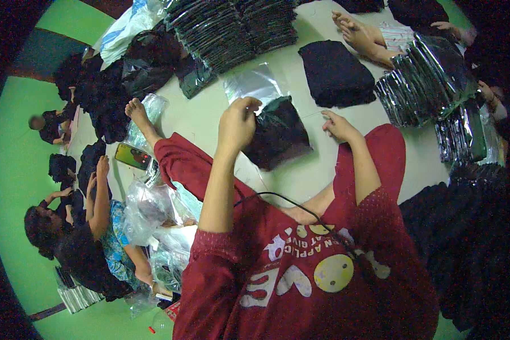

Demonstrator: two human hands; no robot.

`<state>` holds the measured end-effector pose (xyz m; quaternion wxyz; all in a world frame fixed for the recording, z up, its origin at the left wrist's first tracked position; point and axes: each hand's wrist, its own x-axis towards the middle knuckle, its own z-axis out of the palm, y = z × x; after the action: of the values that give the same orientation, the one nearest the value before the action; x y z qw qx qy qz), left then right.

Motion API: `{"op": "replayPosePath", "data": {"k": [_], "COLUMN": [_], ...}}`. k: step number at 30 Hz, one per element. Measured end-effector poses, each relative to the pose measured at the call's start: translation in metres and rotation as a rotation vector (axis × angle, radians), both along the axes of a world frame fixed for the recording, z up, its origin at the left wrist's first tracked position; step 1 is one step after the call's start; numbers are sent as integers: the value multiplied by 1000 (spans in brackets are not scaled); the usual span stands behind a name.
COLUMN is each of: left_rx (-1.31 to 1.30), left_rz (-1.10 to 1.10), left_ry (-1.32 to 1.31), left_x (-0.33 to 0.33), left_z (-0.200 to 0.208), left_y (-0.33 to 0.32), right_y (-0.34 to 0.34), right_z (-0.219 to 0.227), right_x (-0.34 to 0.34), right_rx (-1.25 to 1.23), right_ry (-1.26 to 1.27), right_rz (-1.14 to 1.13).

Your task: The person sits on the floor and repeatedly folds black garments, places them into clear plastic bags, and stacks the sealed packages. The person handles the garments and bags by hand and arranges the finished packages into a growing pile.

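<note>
Black and partly glossy, a bundle [279,139] lies on the pale floor [195,116]; the left hand [238,123] arches at its upper corner, fingers curled, grip unclear; the right hand [341,127] hovers beside, fingers loosely parted.

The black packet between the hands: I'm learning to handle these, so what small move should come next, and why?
Probably bring the right hand to the black packet and smooth its top: that looks glossy and creased, the left hand is at its upper left edge, and the right sits apart.
</note>
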<state>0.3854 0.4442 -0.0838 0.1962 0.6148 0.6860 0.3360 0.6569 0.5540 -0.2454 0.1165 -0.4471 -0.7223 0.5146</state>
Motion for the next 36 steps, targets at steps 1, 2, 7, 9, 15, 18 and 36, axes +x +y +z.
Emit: {"op": "replayPosePath", "data": {"k": [1, 2, 7, 9, 15, 18, 36], "left_rx": [-84, -164, -175, -108, -170, -242, 276], "left_rz": [-21, -1, 302, 254, 99, 91, 246], "left_ry": [-57, 7, 374, 578, 542, 525, 57], "left_x": [-6, -6, 46, 76, 114, 112, 65], "left_z": [-7, -19, -102, -122, -144, -152, -19], "left_y": [11, 21, 4, -24, -63, -59, -170], "right_y": [0, -1, -5, -8, -30, -54, -48], "right_z": [1, 2, 32, 48, 71, 58, 86], "right_x": [0, -1, -2, -7, -52, -81, -53], "right_rx": [26, -33, -15, 29, 29, 44, -174], "right_ry": [-16, 0, 184, 227, 385, 336, 396], "right_rz": [0, -21, -98, -100, 16, 155, 57]}}
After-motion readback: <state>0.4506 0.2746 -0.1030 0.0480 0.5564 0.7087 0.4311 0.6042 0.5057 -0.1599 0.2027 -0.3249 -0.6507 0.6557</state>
